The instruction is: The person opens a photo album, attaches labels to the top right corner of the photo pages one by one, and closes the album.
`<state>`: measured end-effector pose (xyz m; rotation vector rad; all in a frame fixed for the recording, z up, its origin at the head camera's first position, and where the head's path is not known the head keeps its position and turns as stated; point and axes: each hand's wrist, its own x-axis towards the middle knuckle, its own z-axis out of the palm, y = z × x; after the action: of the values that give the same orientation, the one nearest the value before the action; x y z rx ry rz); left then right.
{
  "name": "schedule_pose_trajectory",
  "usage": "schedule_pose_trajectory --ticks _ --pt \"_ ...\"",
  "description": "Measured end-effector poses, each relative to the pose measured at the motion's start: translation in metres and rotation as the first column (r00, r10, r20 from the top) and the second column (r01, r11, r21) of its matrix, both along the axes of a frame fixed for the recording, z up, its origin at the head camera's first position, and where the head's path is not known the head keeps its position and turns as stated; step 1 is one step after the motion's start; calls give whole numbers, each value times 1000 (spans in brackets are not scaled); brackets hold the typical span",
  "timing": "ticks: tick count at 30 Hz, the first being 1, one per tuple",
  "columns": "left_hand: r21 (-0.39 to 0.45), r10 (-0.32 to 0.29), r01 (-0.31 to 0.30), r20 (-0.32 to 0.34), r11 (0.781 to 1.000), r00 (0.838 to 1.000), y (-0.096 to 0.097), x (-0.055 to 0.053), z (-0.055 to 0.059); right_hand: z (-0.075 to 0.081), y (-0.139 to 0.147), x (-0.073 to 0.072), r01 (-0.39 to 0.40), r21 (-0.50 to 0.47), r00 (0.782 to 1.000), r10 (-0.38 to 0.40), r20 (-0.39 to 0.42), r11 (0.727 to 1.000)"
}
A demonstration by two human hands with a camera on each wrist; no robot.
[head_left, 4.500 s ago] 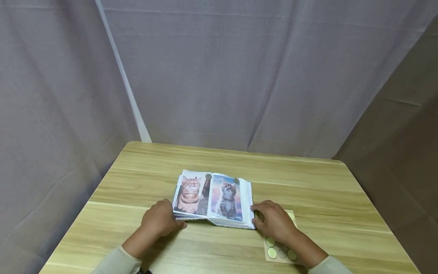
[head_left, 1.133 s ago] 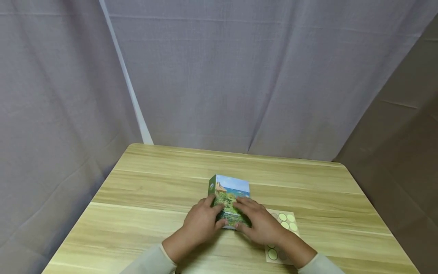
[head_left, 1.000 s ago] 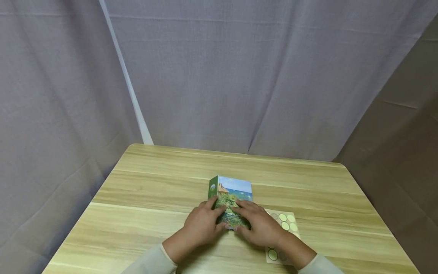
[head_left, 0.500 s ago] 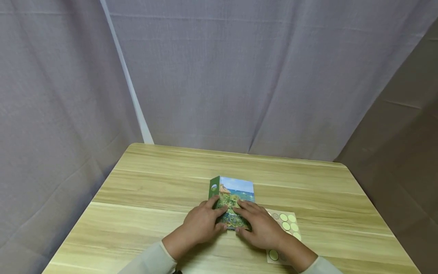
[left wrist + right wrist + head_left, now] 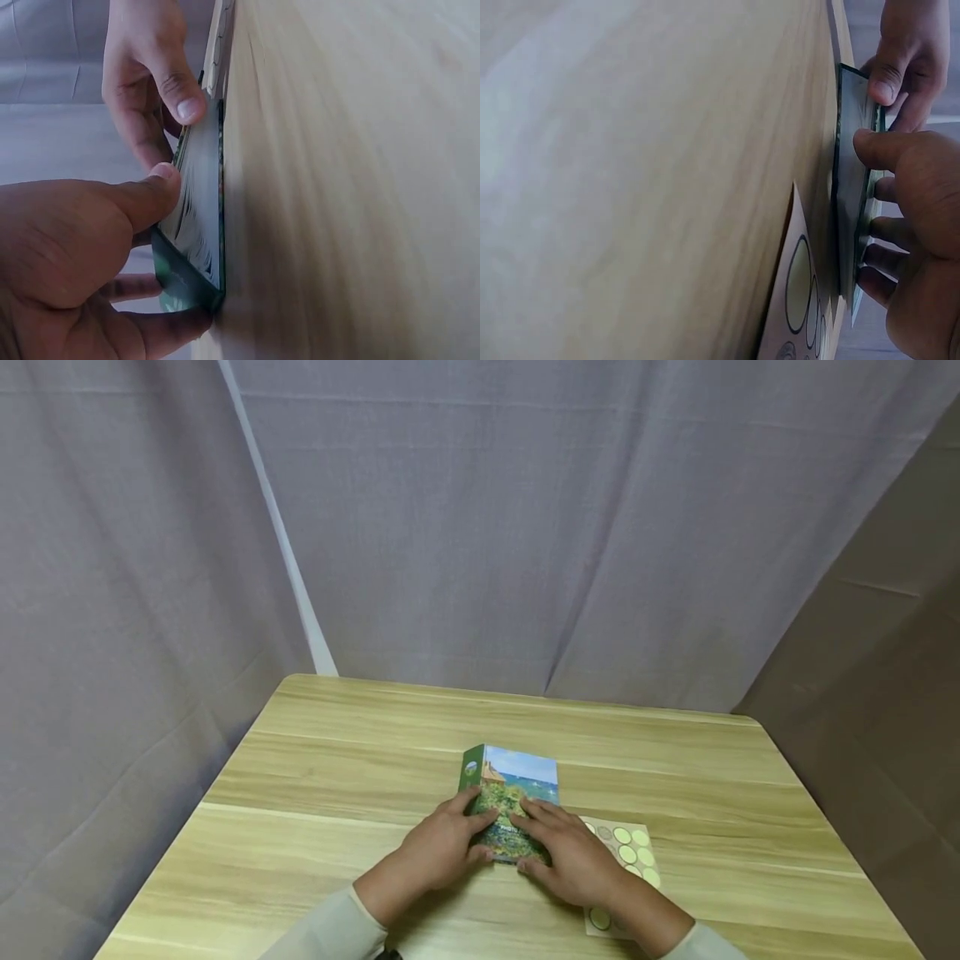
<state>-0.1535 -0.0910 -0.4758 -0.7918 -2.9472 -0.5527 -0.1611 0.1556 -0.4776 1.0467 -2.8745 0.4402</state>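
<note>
A closed photo album with a painted seaside cover and green spine lies on the wooden table. My left hand rests at its spine side, fingers extended over the cover and the thumb at the near edge. From the right, my right hand lays its fingers on the cover, its thumb also by the near edge. In the left wrist view the album's page edges fan slightly, and a finger of the left hand reaches the bottom of the spine. The right wrist view shows the right fingers against the cover.
A sheet of round yellow stickers lies right of the album, partly under the right hand and forearm. The wooden table ends at grey curtains behind and at both sides.
The album lay spread at two cat pictures 4.5 seconds ago; now it is closed. Both hands have come together on its cover. Over the last second it has shifted slightly right.
</note>
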Motion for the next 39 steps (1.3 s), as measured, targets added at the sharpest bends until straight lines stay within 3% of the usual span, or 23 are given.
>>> schedule_pose_trajectory --ticks 9,13,16,19,22,26,32,39 --pt "-6 40 -41 -37 999 999 4 3 -3 2 8 3 30 -22 999 -29 46 999" --pt "-18 47 -48 -38 999 998 6 4 -5 6 18 9 112 -53 994 -113 -8 992" --pt "-21 49 -50 -36 999 998 8 4 -6 9 29 15 205 -51 977 -207 -41 977" --pt "-14 50 -50 -31 999 998 8 4 -6 12 40 20 306 -16 952 -306 -19 952" --pt "-8 51 -51 -34 999 998 7 5 -6 13 49 23 348 35 937 -349 28 937" --pt "-7 53 -53 -35 999 998 7 5 -5 10 57 19 319 61 944 -323 71 946" --pt "-3 54 -54 -57 999 997 7 5 -3 6 64 2 270 43 960 -273 61 962" --pt "-1 52 -52 -63 999 997 7 5 -4 2 64 -17 278 54 958 -281 63 959"
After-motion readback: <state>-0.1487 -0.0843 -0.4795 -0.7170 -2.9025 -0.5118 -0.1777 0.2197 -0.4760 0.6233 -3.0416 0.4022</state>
